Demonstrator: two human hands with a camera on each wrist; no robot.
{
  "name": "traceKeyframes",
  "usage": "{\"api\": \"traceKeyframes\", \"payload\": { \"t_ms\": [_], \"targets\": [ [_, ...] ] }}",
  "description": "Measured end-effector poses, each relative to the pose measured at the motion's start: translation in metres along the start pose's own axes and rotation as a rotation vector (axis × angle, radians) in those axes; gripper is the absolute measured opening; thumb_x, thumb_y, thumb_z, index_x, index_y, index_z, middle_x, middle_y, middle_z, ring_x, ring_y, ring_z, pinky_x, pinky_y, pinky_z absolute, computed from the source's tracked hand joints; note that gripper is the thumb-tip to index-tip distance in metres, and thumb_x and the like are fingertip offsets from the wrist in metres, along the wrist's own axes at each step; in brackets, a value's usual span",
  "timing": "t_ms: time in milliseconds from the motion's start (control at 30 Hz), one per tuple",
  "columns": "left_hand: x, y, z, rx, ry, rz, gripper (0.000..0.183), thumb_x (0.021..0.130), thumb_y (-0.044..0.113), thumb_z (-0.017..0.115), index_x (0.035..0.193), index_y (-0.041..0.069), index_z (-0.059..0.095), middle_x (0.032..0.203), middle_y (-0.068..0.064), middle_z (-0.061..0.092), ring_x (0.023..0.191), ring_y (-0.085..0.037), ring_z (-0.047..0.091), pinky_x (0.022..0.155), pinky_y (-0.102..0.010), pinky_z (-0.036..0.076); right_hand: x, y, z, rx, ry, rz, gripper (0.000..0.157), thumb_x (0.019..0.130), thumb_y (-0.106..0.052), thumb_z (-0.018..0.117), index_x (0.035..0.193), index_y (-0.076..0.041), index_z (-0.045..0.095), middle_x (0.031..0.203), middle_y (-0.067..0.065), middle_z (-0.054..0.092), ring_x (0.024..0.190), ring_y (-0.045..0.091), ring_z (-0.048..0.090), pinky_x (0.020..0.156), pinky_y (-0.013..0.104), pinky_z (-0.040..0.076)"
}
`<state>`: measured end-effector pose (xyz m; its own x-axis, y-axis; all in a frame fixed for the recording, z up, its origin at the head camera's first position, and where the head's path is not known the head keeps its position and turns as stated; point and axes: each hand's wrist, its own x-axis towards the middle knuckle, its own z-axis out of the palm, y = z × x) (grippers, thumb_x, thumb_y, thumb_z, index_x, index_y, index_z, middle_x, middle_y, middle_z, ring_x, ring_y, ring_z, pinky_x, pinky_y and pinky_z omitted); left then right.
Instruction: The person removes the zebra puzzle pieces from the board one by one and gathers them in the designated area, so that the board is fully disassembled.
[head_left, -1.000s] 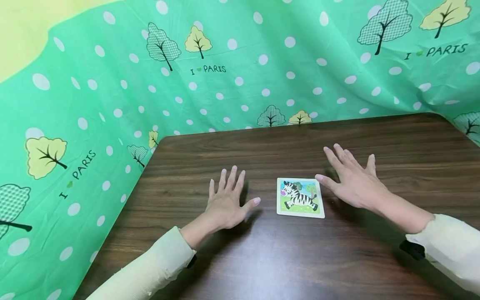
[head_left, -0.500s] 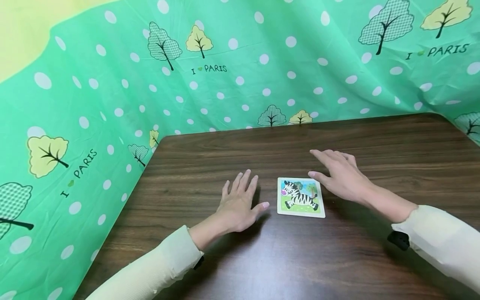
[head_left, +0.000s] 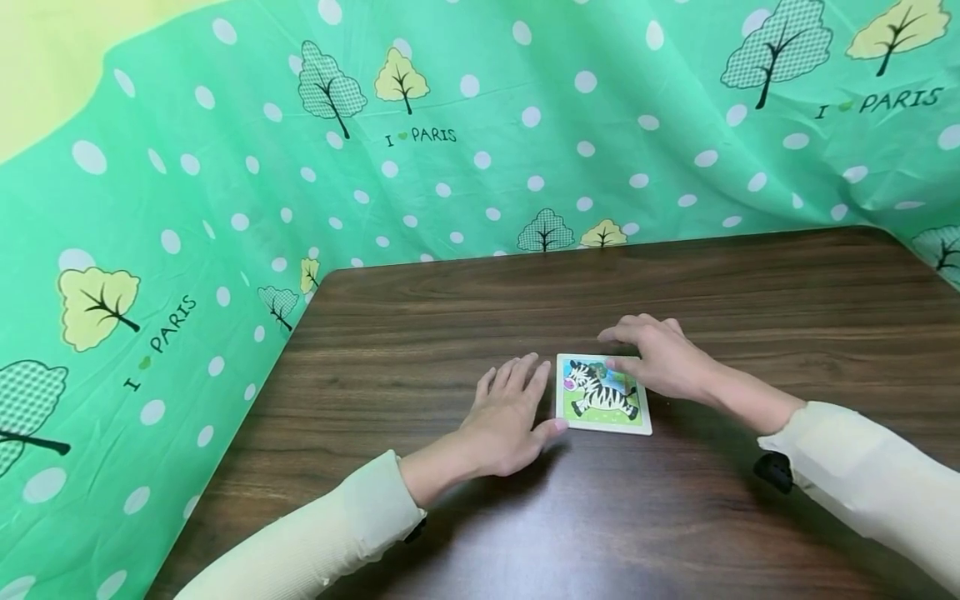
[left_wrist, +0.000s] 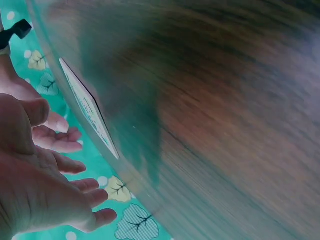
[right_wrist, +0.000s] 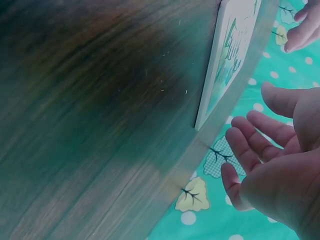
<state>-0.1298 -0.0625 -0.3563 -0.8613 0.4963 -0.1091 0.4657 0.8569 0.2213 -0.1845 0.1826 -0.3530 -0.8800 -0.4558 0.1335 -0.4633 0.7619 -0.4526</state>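
A square zebra picture puzzle point(head_left: 600, 400) with a pale border lies flat on the dark wooden table. My left hand point(head_left: 506, 421) is just left of it, fingers spread and thumb tip at its lower left corner in the head view. Over its upper right part hovers my right hand point(head_left: 667, 358), fingers loosely bent and thumb overlapping the picture. In the left wrist view the puzzle point(left_wrist: 90, 107) shows edge-on beyond the left hand point(left_wrist: 45, 185). The right wrist view has the puzzle point(right_wrist: 230, 60) beside the right hand point(right_wrist: 280, 155), whose palm holds nothing.
The brown wood-grain table point(head_left: 420, 317) reaches back to a green cloth point(head_left: 450, 200) with white dots and printed trees, which hangs behind it and along the left side. A black strap piece point(head_left: 774, 472) sits under the right sleeve cuff.
Both hands have moved inward toward the puzzle, the left one rightward and the right one leftward. The right fingers have bent more. The puzzle has stayed in place.
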Motion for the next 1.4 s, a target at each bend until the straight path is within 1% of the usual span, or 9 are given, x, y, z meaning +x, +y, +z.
{"api": "traceKeyframes", "payload": {
  "t_ms": [233,333,567,733,933,1067,1167,1200,1400],
  "targets": [
    [0.002,0.012,0.003,0.056,-0.003,0.043,0.074,0.096,0.055,0.044,0.153,0.013,0.022,0.155,-0.003,0.023,0.14,-0.021,0.024,0.112,-0.043,0.024,0.005,0.0,0.003,0.047,-0.021,-0.035,0.027,0.085,-0.009,0.07,0.112,-0.005,0.07,0.103,0.006,0.067,0.103,0.028,0.056,0.082,0.045,0.03],
    [0.003,0.016,0.004,0.061,-0.011,0.057,0.072,0.096,0.054,0.044,0.152,0.013,0.025,0.153,-0.003,0.026,0.138,-0.02,0.027,0.111,-0.04,0.026,0.008,0.0,0.005,0.051,-0.016,-0.044,0.025,0.085,-0.007,0.07,0.11,-0.005,0.071,0.1,0.004,0.067,0.101,0.027,0.057,0.083,0.046,0.031],
    [0.005,0.029,0.009,0.092,-0.082,0.079,0.072,0.097,0.054,0.041,0.151,0.008,0.028,0.156,-0.003,0.024,0.141,-0.018,0.024,0.114,-0.038,0.024,0.013,0.0,0.009,0.088,-0.03,-0.058,0.027,0.085,-0.003,0.069,0.112,-0.005,0.07,0.102,0.005,0.067,0.103,0.029,0.057,0.087,0.054,0.031],
    [0.009,0.039,0.011,0.133,-0.097,0.127,0.072,0.097,0.056,0.038,0.151,0.009,0.03,0.156,-0.003,0.024,0.141,-0.018,0.023,0.113,-0.037,0.026,0.016,0.0,0.012,0.098,-0.054,-0.064,0.027,0.085,-0.001,0.068,0.111,-0.007,0.07,0.103,0.004,0.067,0.104,0.029,0.056,0.09,0.057,0.031],
    [0.015,0.048,0.014,0.155,-0.128,0.156,0.073,0.097,0.059,0.034,0.152,0.012,0.027,0.158,-0.004,0.02,0.144,-0.02,0.018,0.115,-0.035,0.023,0.02,0.003,0.015,0.092,-0.072,-0.081,0.027,0.085,0.0,0.067,0.109,-0.009,0.071,0.102,0.003,0.067,0.103,0.028,0.056,0.093,0.061,0.031],
    [0.02,0.051,0.017,0.171,-0.131,0.153,0.074,0.096,0.061,0.032,0.153,0.014,0.025,0.159,-0.004,0.018,0.145,-0.021,0.016,0.116,-0.034,0.02,0.024,0.004,0.016,0.119,-0.076,-0.085,0.031,0.083,0.008,0.06,0.108,-0.008,0.071,0.091,0.0,0.065,0.09,0.023,0.055,0.085,0.05,0.04],
    [0.024,0.054,0.019,0.185,-0.142,0.148,0.075,0.095,0.064,0.029,0.154,0.018,0.022,0.16,-0.003,0.014,0.145,-0.02,0.015,0.116,-0.035,0.018,0.026,0.005,0.016,0.151,-0.091,-0.078,0.037,0.082,0.013,0.054,0.106,-0.009,0.072,0.084,0.0,0.062,0.081,0.019,0.052,0.076,0.039,0.042],
    [0.026,0.054,0.019,0.191,-0.145,0.145,0.075,0.094,0.064,0.028,0.154,0.019,0.022,0.16,-0.002,0.014,0.145,-0.02,0.015,0.117,-0.034,0.017,0.027,0.005,0.016,0.161,-0.097,-0.075,0.038,0.082,0.014,0.053,0.106,-0.009,0.072,0.084,0.0,0.062,0.081,0.018,0.052,0.075,0.037,0.043],
    [0.034,0.06,0.021,0.24,-0.172,0.11,0.078,0.092,0.069,0.022,0.154,0.023,0.02,0.161,-0.002,0.011,0.146,-0.018,0.01,0.117,-0.032,0.015,0.031,0.006,0.014,0.195,-0.132,-0.079,0.038,0.083,0.015,0.053,0.104,-0.01,0.073,0.093,0.002,0.067,0.084,0.02,0.056,0.079,0.039,0.047]
  ]
}}
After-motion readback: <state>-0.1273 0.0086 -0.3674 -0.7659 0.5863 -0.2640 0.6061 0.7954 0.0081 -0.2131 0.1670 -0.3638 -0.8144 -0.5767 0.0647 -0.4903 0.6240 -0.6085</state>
